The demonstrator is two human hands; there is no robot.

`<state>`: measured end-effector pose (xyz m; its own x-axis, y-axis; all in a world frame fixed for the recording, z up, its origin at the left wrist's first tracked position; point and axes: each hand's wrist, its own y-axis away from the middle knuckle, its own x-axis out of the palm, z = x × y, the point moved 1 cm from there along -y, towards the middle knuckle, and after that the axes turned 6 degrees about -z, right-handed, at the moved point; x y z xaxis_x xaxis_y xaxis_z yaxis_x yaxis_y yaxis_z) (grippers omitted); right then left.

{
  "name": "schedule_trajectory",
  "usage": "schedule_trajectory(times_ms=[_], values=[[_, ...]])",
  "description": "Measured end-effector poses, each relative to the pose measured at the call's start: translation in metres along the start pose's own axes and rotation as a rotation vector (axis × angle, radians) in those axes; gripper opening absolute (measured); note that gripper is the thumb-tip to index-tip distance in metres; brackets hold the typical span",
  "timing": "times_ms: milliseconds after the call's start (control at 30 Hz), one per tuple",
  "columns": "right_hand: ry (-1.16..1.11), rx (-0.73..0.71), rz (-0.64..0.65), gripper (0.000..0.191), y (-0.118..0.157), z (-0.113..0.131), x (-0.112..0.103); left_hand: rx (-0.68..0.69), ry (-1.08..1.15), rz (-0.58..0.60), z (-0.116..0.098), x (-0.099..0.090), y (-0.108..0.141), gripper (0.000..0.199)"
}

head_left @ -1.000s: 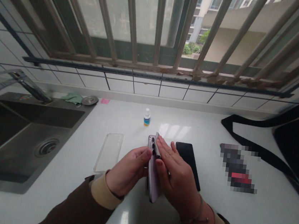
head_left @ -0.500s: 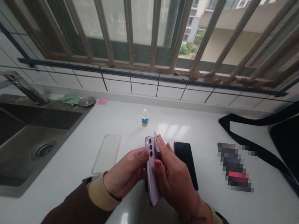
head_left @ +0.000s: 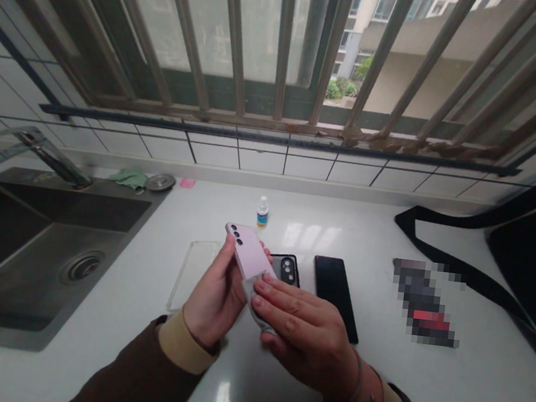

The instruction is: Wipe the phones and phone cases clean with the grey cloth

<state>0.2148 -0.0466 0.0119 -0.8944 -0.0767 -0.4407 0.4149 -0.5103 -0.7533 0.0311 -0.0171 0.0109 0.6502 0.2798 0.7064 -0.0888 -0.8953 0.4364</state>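
Note:
My left hand (head_left: 215,301) is closed round the edges of a lilac smartphone (head_left: 253,251), its back with three camera lenses turned up and tilted. My right hand (head_left: 311,328) presses a light grey cloth (head_left: 252,301) flat over the phone's lower end, the fingers together on top. Behind the phone, partly hidden by it and my right hand, lies a black-edged phone case (head_left: 292,263). Left of my left hand is a clear phone case (head_left: 186,275), partly covered. A black phone (head_left: 337,299) lies right of my right hand.
A small white bottle (head_left: 262,216) with a blue and yellow label stands behind the phone. The sink (head_left: 156,204) and faucet (head_left: 54,160) are at left. At right lie a pixelated item (head_left: 425,303) and a black strap (head_left: 456,251). A barred window (head_left: 285,48) is above.
The lilac phone has turned from nearly on edge to back up, its camera end swinging left. My right hand has moved down to its lower end with the cloth. The black-edged case now shows.

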Motion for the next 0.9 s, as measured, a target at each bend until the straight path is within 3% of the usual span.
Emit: schedule_trajectory(times_ms=[167, 367, 500, 700, 900], values=[[0.067, 0.062, -0.094, 0.063, 0.001, -0.002, 0.001, 0.052, 0.08, 0.002, -0.006, 0.002, 0.0, 0.047], [0.027, 0.327, -0.209, 0.042, 0.0, -0.003, 0.006, 0.139, 0.078, 0.067, -0.002, 0.005, 0.005, 0.043], [-0.044, 0.459, -0.239, 0.037, 0.002, -0.007, 0.008, 0.321, 0.023, -0.001, -0.002, 0.005, 0.008, 0.04], [-0.338, 0.872, -0.302, 0.037, 0.001, -0.017, 0.015, 0.533, -0.136, -0.13, -0.006, 0.0, 0.007, 0.048], [-0.428, 0.916, -0.292, 0.036, 0.001, -0.017, 0.017, 0.67, -0.305, -0.172, -0.008, -0.002, 0.009, 0.048]])
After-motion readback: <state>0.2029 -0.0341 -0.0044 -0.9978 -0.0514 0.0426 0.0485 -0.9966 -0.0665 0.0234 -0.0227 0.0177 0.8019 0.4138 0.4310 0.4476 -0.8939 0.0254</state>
